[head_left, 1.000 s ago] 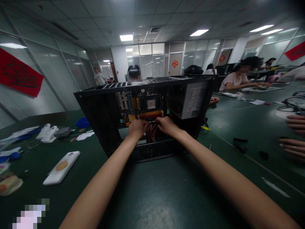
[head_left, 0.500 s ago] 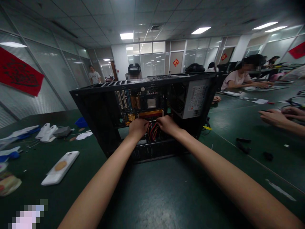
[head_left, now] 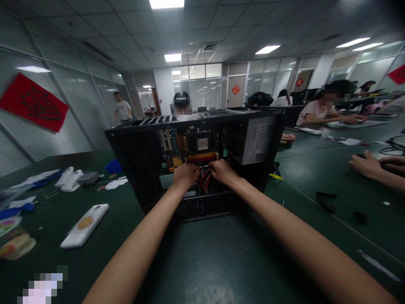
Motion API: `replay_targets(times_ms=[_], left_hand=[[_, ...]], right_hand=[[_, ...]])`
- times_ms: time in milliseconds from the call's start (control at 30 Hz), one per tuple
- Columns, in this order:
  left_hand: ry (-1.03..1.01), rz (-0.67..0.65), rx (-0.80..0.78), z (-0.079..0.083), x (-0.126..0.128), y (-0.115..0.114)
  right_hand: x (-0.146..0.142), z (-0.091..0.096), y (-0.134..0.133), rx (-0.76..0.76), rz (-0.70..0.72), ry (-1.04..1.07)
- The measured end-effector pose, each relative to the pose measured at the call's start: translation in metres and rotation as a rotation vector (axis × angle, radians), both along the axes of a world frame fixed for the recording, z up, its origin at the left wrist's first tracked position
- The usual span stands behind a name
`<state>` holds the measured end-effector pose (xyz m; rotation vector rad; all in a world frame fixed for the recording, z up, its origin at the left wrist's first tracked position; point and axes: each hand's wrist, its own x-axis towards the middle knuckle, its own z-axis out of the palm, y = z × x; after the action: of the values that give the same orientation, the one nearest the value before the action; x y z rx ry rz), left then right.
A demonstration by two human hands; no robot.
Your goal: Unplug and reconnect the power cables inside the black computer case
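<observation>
On our far left, a red banner (head_left: 35,102) hangs tilted on the glass wall. Below it, on the green surface (head_left: 202,257), we see blue and white wrappers (head_left: 23,204), then a white phone (head_left: 85,226) lying flat with a round tan patch on it. Just beyond it are a white plastic bag (head_left: 70,179), a grey block (head_left: 88,179) touching or close beside it, a blue tray (head_left: 114,166) and a scrap of paper (head_left: 116,183).

In the middle, straight ahead of us, the black computer case (head_left: 126,145) stands upright on the surface, its open side towards us. Our left hand (head_left: 186,174) reaches inside, fingers curled in, just below the circuit board (head_left: 189,134) and beside a bundle of coloured cables (head_left: 206,181). Our right hand (head_left: 222,171) faces it across those cables, also curled, below the red and yellow bars (head_left: 201,159). The fingertips are too hidden for us to tell whether either hand grips a cable.

Further right inside are the round fan (head_left: 236,137) and the grey power box (head_left: 259,139). Outside, we see a yellow tag (head_left: 276,176), small black pieces (head_left: 327,202) and, at the right edge, a co-worker's hand (head_left: 365,165) above the surface.
</observation>
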<state>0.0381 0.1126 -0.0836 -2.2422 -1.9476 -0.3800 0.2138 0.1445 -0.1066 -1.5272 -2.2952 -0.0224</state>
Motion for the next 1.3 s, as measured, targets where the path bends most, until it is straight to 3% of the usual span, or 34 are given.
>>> replay_targets(times_ms=[200,333,400,500,600,733,833,1033,1200,1300], left_hand=[[-0.075,-0.02,0.02,0.009,-0.005,-0.012],[-0.184,-0.108,0.127,0.013,-0.011,-0.053],[-0.225,-0.147,0.16,0.001,-0.015,-0.083],[-0.106,-0.159,0.215,-0.033,-0.022,-0.124],[-0.023,-0.092,0.355,-0.064,-0.02,-0.145],[-0.034,-0.013,0.481,-0.078,-0.007,-0.147],[-0.047,-0.004,0.526,-0.077,-0.004,-0.147],[0.01,-0.122,0.45,-0.071,-0.015,-0.155],[0.004,-0.017,0.431,-0.07,-0.007,-0.161],[-0.001,-0.027,0.422,-0.072,-0.004,-0.161]], right_hand=[[-0.005,0.018,-0.019,0.085,0.013,0.027],[0.016,0.018,-0.051,0.261,0.085,0.036],[0.037,0.004,-0.071,0.34,0.141,-0.046],[0.064,-0.026,-0.099,0.379,0.144,-0.183],[0.07,-0.047,-0.114,0.444,0.062,-0.195],[0.056,-0.053,-0.117,0.537,-0.1,-0.122],[0.054,-0.053,-0.114,0.538,-0.054,-0.087],[0.065,-0.051,-0.117,0.514,0.026,-0.075],[0.065,-0.052,-0.117,0.498,0.006,-0.094],[0.064,-0.053,-0.117,0.48,-0.016,-0.12]])
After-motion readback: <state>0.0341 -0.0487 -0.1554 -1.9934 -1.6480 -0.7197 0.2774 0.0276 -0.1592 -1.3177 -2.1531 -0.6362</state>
